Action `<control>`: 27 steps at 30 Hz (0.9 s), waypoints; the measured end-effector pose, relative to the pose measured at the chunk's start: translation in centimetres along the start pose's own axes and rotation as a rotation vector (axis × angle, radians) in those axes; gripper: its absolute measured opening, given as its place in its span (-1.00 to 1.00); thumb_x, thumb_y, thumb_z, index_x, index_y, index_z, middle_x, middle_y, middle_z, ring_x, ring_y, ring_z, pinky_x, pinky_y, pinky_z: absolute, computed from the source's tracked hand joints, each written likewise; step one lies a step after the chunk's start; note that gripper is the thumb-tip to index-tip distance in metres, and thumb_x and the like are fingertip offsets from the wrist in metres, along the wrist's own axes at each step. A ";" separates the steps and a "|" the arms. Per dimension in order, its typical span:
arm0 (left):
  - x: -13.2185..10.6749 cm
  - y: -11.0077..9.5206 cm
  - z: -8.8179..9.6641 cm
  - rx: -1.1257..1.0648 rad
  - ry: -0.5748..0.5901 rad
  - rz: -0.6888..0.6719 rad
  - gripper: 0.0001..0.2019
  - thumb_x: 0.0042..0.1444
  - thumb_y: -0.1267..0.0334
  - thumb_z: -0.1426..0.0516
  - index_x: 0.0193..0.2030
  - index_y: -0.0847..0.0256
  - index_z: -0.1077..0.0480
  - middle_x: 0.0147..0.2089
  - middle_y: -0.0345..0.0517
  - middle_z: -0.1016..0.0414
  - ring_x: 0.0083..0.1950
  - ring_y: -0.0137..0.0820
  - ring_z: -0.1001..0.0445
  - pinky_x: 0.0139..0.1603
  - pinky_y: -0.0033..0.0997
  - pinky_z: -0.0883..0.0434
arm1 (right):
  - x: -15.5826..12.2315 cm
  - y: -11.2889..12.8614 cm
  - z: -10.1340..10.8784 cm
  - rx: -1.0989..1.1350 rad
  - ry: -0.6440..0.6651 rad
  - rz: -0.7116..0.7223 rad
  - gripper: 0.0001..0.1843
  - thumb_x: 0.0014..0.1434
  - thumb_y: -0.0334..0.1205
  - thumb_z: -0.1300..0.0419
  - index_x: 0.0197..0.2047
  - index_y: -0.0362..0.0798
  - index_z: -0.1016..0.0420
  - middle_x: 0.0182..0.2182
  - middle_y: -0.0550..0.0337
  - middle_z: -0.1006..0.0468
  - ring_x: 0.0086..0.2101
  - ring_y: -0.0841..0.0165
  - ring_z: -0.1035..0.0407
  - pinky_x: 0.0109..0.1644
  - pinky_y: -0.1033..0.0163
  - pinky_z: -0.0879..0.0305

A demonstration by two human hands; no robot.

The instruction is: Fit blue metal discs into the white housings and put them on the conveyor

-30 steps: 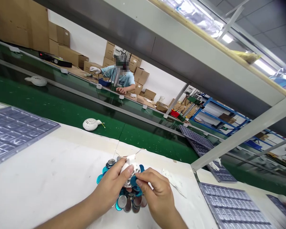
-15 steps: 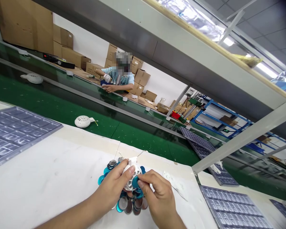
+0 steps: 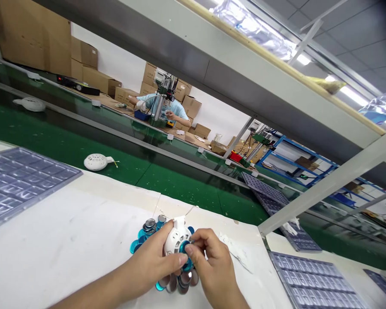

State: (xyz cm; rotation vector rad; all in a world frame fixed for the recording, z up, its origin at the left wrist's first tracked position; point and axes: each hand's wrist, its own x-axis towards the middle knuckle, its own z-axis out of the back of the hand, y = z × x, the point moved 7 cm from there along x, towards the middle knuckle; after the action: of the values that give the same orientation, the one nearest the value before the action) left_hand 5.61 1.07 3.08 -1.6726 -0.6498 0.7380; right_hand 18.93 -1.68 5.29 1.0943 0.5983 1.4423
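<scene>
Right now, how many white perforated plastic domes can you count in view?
3: one white perforated plastic dome in the left hand, one on the green conveyor belt nearby, one farther along it. Others may be hidden.

You see a grey blister tray (image 3: pixel 25 180) at lower left, another (image 3: pixel 312 279) at lower right, a white vented housing (image 3: pixel 96 162) on the green conveyor belt (image 3: pixel 51 137), and, upper centre, a co-worker (image 3: pixel 157 103) in light blue among cardboard boxes (image 3: pixel 28 38), with blue shelving (image 3: pixel 309 148) at right.

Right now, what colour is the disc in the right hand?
The disc is glossy teal, shown best in the head view.
</scene>
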 end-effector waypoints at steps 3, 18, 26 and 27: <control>0.0 0.5 0.3 -0.008 -0.014 0.031 -0.47 0.09 0.13 -0.17 0.13 0.15 -0.05 -0.54 -0.33 -0.41 -0.55 -0.43 -0.35 -0.58 -0.52 -0.19 | 0.0 -1.4 -0.8 0.273 -0.001 -0.178 -0.63 0.02 -0.03 -0.37 -0.16 0.04 -0.38 -0.43 0.30 -0.39 -0.47 0.38 -0.31 -0.45 0.33 -0.27; -1.1 -0.1 -1.4 -0.366 0.123 -0.076 -0.37 -0.02 -0.06 -0.26 0.11 0.12 -0.15 -0.30 -0.22 -0.41 -0.37 -0.41 -0.35 -0.34 -0.40 -0.30 | -1.6 -0.8 -5.2 0.687 0.173 -0.155 -0.27 0.02 0.30 -0.25 0.10 0.02 -0.24 -0.42 0.21 -0.42 -0.60 0.42 -0.25 -0.63 0.33 -0.24; -1.3 -0.5 -1.1 -0.391 0.067 -0.177 -0.51 0.04 -0.05 -0.24 0.02 0.11 -0.23 -0.31 -0.22 -0.36 -0.38 -0.41 -0.32 -0.40 -0.39 -0.25 | -2.4 -1.4 -5.4 0.578 0.243 -0.127 0.01 -0.10 0.29 -0.34 0.30 0.01 -0.12 -0.33 0.15 -0.45 -0.48 0.31 -0.36 -0.49 0.26 -0.35; -1.4 -0.6 -1.2 -0.386 0.078 -0.188 -0.52 0.05 -0.05 -0.23 0.01 0.11 -0.23 -0.31 -0.22 -0.36 -0.39 -0.42 -0.31 -0.41 -0.39 -0.25 | -2.5 -1.7 -5.4 0.557 0.232 -0.124 0.02 -0.10 0.28 -0.35 0.30 0.00 -0.12 -0.35 0.15 -0.45 -0.48 0.29 -0.37 -0.51 0.26 -0.36</control>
State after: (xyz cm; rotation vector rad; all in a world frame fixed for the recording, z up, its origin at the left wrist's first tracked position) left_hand 5.63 -0.62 4.07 -1.9457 -0.9231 0.4276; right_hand 14.79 -2.45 0.79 1.2934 1.2649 1.3353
